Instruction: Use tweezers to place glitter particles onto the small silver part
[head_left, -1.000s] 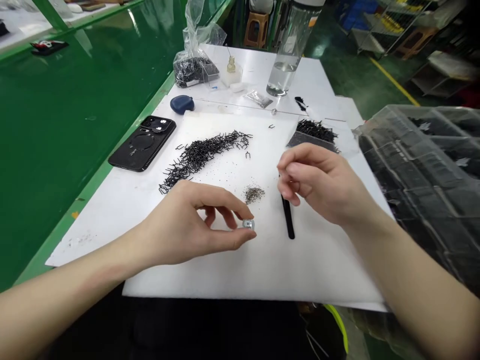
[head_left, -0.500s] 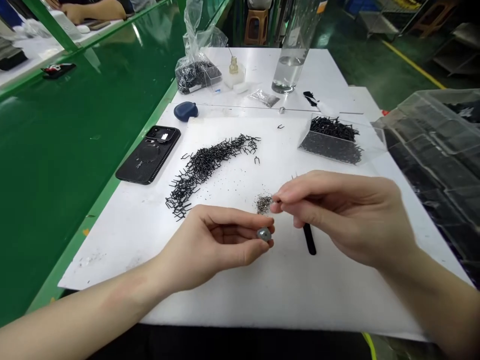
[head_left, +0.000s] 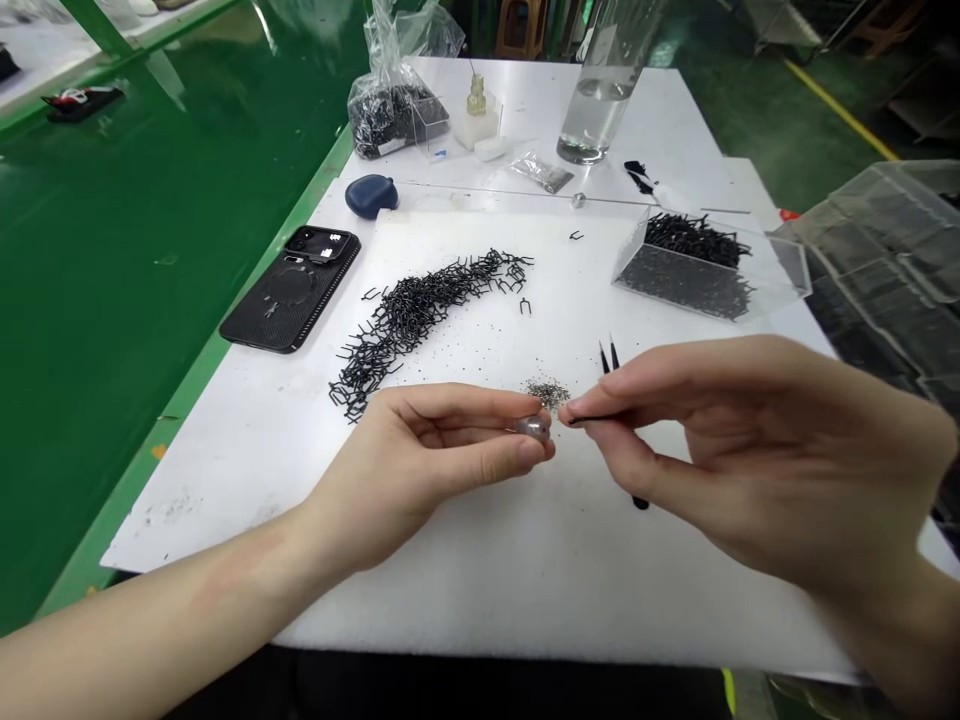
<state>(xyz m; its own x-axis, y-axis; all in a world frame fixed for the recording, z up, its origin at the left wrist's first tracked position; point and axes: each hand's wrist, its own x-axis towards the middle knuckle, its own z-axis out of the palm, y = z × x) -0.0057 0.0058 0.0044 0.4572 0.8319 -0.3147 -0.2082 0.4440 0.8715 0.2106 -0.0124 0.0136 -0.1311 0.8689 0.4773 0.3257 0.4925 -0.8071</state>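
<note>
Between the thumb and fingers of my left hand (head_left: 427, 460) is a small, shiny grey ball (head_left: 534, 428), held above the white mat. My right hand (head_left: 757, 450) is closed in a pinch on a thin black piece (head_left: 589, 420), its tip pointing at the ball with a small gap between them. Most of that piece is hidden by my fingers. Behind the fingertips lies a little heap of tiny metallic bits (head_left: 550, 392). Black tweezers (head_left: 615, 358) lie partly covered by my right hand. A curved pile of black forked pieces (head_left: 420, 305) spreads across the mat.
A black phone (head_left: 292, 290) and a blue case (head_left: 371, 196) lie at the left. A clear tray (head_left: 682, 285) of black pieces stands at the right. Farther back are a plastic bag (head_left: 394, 115), a small bottle (head_left: 476, 97) and a large clear container of liquid (head_left: 589, 125).
My right hand has shifted right and turned, so the black piece shows more clearly. The ball has turned in my left fingers. The whole view has shifted slightly.
</note>
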